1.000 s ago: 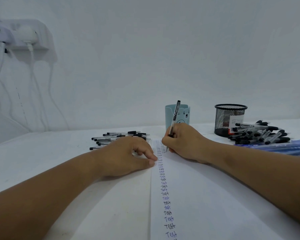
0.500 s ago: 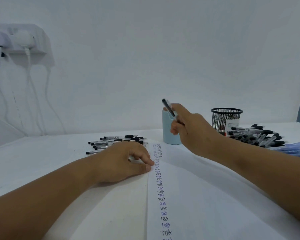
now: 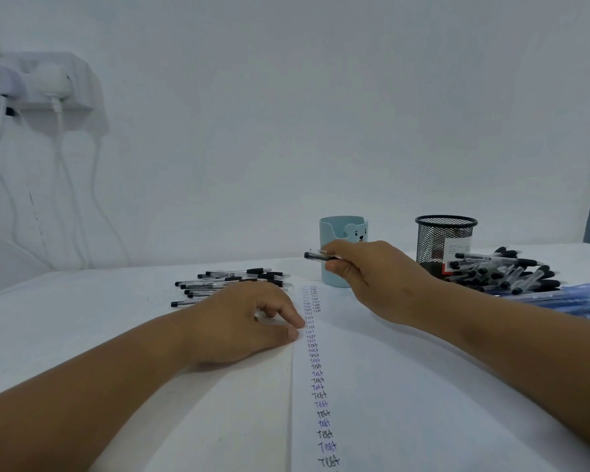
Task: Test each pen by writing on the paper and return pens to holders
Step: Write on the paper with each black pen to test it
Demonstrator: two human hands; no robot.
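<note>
- Two hands over the table [image 3: 65,301], mine; both forearms run in from the near edge.
- Nearest: paper [image 3: 406,403] lying flat on the table, a column of "Test" words [image 3: 315,366] in black and purple running away from me along its left side.
- Left hand [image 3: 239,321] rests palm down at the paper's left edge, fingers loosely bent, thumb and forefinger tips touching the sheet beside the column. It grasps nothing.
- Right hand [image 3: 372,277] is raised above the paper's far end, fingers curled, pinching a pen [image 3: 319,256]. The pen lies roughly level, dark end pointing left, just in front of the cup [image 3: 331,243].
- Left, beyond my left hand: a loose pile of black pens [image 3: 232,282] flat on the table.
- The cup is pale blue with a bear face, upright, past the paper's far end; my right hand hides part of it.
- Right of it, a black mesh holder [image 3: 445,240], upright, a label showing through the mesh.
- Far right: a heap of black pens [image 3: 504,270] beside the mesh holder, blue pens [image 3: 573,298] nearer me.
- Farthest: white wall with a socket [image 3: 38,83], plugs and cables hanging down.
</note>
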